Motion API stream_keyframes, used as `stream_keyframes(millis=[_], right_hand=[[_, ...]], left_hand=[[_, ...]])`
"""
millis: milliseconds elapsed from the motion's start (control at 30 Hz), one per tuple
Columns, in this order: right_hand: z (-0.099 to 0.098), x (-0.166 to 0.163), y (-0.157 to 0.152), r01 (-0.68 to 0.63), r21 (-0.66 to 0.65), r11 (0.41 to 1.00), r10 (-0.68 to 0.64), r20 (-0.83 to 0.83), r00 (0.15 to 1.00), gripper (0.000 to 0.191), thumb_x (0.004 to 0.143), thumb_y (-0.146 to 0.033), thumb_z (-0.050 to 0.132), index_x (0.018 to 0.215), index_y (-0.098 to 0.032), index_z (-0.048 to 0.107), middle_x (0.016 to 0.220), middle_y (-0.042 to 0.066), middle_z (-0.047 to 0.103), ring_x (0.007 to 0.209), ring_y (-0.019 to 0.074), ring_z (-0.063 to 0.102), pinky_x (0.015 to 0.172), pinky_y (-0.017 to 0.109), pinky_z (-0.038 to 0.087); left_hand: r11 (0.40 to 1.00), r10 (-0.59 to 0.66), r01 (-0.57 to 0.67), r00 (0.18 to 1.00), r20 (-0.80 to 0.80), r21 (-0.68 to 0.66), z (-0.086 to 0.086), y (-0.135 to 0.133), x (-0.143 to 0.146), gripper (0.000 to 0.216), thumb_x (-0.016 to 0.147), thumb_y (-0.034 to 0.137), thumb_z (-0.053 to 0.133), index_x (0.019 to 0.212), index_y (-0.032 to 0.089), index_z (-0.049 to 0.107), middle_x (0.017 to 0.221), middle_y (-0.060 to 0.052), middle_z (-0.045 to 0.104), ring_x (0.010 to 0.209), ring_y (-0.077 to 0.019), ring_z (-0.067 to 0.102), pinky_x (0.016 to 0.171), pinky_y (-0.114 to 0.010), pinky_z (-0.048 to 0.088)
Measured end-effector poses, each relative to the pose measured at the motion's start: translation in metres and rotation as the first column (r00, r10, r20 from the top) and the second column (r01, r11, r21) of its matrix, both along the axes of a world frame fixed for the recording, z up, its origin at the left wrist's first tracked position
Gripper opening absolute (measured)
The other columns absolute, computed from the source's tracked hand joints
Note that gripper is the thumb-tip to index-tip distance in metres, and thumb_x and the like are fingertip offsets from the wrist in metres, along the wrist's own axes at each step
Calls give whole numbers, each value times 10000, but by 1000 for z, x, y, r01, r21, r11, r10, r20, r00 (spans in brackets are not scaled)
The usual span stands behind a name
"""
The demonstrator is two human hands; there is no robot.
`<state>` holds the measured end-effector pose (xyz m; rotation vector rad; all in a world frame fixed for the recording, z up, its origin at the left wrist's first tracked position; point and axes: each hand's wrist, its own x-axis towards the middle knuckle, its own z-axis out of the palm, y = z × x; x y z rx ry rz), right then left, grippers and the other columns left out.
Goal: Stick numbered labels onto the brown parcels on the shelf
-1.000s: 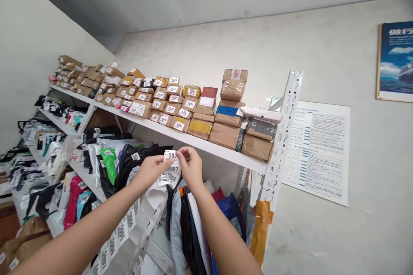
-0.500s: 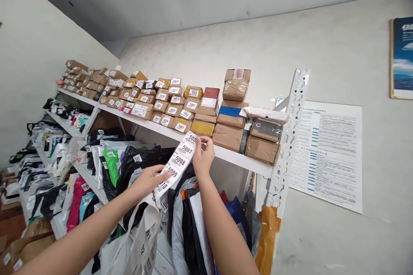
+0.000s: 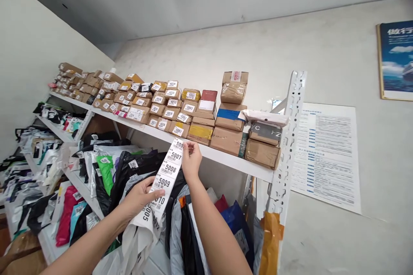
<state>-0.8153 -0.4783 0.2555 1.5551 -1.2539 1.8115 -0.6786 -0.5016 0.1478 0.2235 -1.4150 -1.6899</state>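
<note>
Two hands hold a strip of numbered labels taut in front of a shelf of parcels.

The right hand pinches the top end of the label strip between thumb and fingers, just below the front edge of the top shelf. The left hand grips the strip lower down, thumb across its face, near the label reading 5009. The strip runs slanted between them, showing 5007, 5008, 5009, and its loose end hangs below the left hand. Cardboard boxes with white number stickers stand stacked along the top shelf. Plastic mailing bags in black, green and grey crowd the shelf beneath, behind the strip. A printed paper sheet hangs on the wall to the right.
</note>
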Motion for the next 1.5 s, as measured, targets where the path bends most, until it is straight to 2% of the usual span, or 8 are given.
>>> stream_keyframes(millis=[233, 533, 733, 900, 1067, 1200, 1367, 1500], right_hand=[[52, -36, 1, 270, -45, 962, -272, -32, 962, 148, 890, -258, 457, 826, -179, 564, 885, 98, 616, 854, 222, 557, 829, 355, 412], [87, -59, 6, 377, 74, 923, -372, -72, 925, 335, 768, -45, 569, 1064, -194, 623, 1166, 179, 540, 872, 266, 591, 766, 398, 411], [43, -25, 39, 12, 325, 946, 40, -153, 987, 273, 879, -395, 506, 977, -213, 686, 867, 67, 688, 807, 201, 652, 671, 307, 524], [-21, 5, 61, -522, 510, 684, 509, 180, 842, 370, 593, -408, 796, 866, -182, 690, 775, 37, 708, 679, 165, 658, 648, 294, 546], [-35, 11, 63, -491, 365, 791, 433, 234, 871, 240, 608, -352, 779, 755, -191, 677, 681, 29, 698, 643, 178, 652, 614, 300, 537], [-41, 16, 63, -488, 442, 753, 459, 178, 870, 158, 671, -338, 736, 712, -196, 678, 680, 21, 698, 632, 171, 647, 600, 283, 517], [-48, 23, 57, -341, 267, 901, 360, -21, 933, 92, 761, -305, 677, 732, -223, 709, 749, 22, 669, 679, 159, 602, 582, 261, 457], [-38, 28, 54, -324, 175, 930, 334, -36, 942, 88, 771, -298, 676, 737, -228, 716, 718, 16, 659, 667, 162, 594, 587, 266, 453]], left_hand=[[917, 353, -292, 910, 217, -271, -18, 3, 4, 505, 613, 672, 654, 630, 167, 651, 627, -36, 667, 638, -241, 613, 599, -307, 459], [896, 307, -259, 948, 84, -360, -30, 1, 32, 501, 760, 621, 587, 1034, 219, 708, 1022, -48, 710, 1025, -299, 607, 925, -335, 471], [913, 311, -275, 947, 76, -302, -34, 9, 38, 530, 751, 630, 597, 1063, 211, 689, 1029, -53, 707, 972, -279, 620, 884, -327, 492], [917, 330, -298, 940, 88, -265, -44, 13, 39, 557, 734, 651, 593, 1068, 213, 679, 961, -47, 714, 857, -250, 648, 734, -284, 522], [914, 132, -11, 953, 272, -406, -34, 7, 45, 358, 648, 519, 731, 816, 205, 755, 1057, -83, 706, 1026, -292, 629, 858, -311, 512], [973, 146, -128, 986, 84, -190, -10, 13, 36, 627, 545, 470, 790, 1103, 206, 681, 1102, -86, 700, 1066, -274, 617, 861, -334, 516], [943, 305, -307, 952, -31, -128, 13, 31, 17, 450, 542, 603, 722, 621, 171, 622, 559, 13, 610, 540, -140, 539, 523, -241, 428], [942, 302, -312, 948, -99, -120, 24, 36, 9, 495, 557, 622, 707, 735, 170, 609, 571, 36, 576, 538, -131, 519, 509, -226, 393]])
